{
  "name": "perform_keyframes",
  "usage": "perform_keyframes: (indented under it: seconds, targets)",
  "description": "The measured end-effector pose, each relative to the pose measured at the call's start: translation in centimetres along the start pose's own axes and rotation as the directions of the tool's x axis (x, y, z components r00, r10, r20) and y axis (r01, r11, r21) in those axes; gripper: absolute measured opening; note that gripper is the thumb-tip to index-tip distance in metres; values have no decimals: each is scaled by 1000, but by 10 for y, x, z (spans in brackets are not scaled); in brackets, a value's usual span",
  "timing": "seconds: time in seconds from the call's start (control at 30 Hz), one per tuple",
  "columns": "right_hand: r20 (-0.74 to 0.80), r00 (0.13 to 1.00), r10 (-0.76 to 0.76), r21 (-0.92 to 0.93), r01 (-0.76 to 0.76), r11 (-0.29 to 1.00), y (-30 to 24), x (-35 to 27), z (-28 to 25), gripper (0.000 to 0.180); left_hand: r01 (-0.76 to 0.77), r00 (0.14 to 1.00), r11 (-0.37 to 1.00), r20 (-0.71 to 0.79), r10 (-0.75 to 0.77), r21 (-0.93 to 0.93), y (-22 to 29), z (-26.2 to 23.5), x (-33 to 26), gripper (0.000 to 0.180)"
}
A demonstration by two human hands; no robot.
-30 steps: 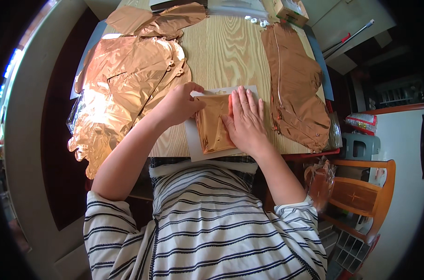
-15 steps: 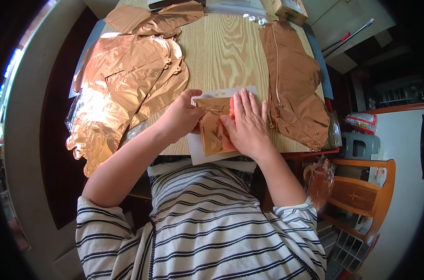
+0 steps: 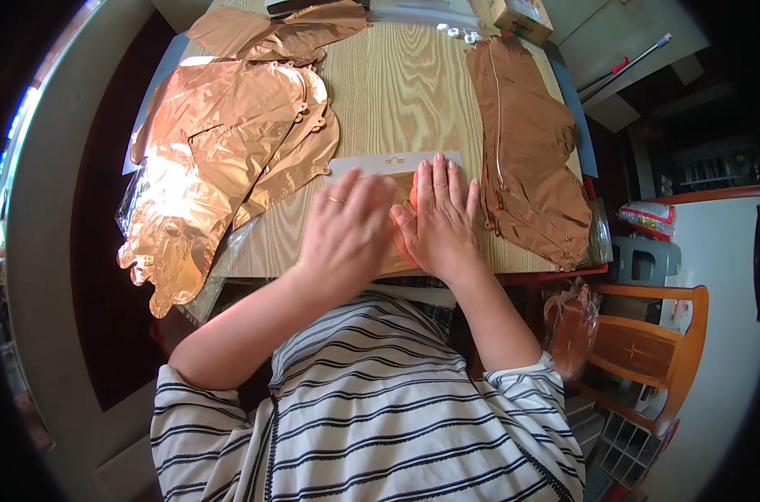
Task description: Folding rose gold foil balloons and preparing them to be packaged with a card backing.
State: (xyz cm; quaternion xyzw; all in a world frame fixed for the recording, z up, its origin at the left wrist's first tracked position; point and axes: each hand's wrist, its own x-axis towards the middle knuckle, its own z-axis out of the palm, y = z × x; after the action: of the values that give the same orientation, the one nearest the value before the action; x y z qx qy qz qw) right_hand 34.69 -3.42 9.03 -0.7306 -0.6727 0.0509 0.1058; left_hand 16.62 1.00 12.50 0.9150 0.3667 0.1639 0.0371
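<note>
On the table's near edge lies a white card [image 3: 359, 164] with a hanger hole at its top, and over it a folded piece of shiny copper foil [image 3: 403, 181]. My right hand [image 3: 442, 226] rests flat on the foil's right side, fingers stretched out and thumb apart. An orange patch shows beside its index finger and thumb. My left hand [image 3: 346, 222], wearing a ring, is over the left part of the foil; motion smears its fingers. Whether it touches the foil I cannot tell. Most of the foil is hidden beneath both hands.
Flat copper foil balloons [image 3: 221, 117] with small tabs are heaped on the left, near clear plastic. More folded copper foil [image 3: 530, 151] lies along the right edge. Small white rolls [image 3: 454, 33] and a box [image 3: 522, 18] stand at the back. A wooden chair [image 3: 647, 343] is at the right.
My left hand has let go of the foil's upper left edge and come across on top of the foil, hiding it. My right hand stays flat in nearly the same place.
</note>
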Motion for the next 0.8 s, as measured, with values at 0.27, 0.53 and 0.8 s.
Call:
perform_keyframes:
  seconds: [0.27,0.53,0.8]
  targets:
    - [-25,991,130,27,-129,991,5,4,3,76,-140,984,983,98,152,-121,-35,39,7,84]
    - [-35,989,142,25,-141,990,9,10,1,76,-191,964,977,169,204,-91,-52,36,32,87]
    - [-162,970,179,776,13,630,73,12,-57,62,-137,977,988,156,147,-70,-38,38,18,86]
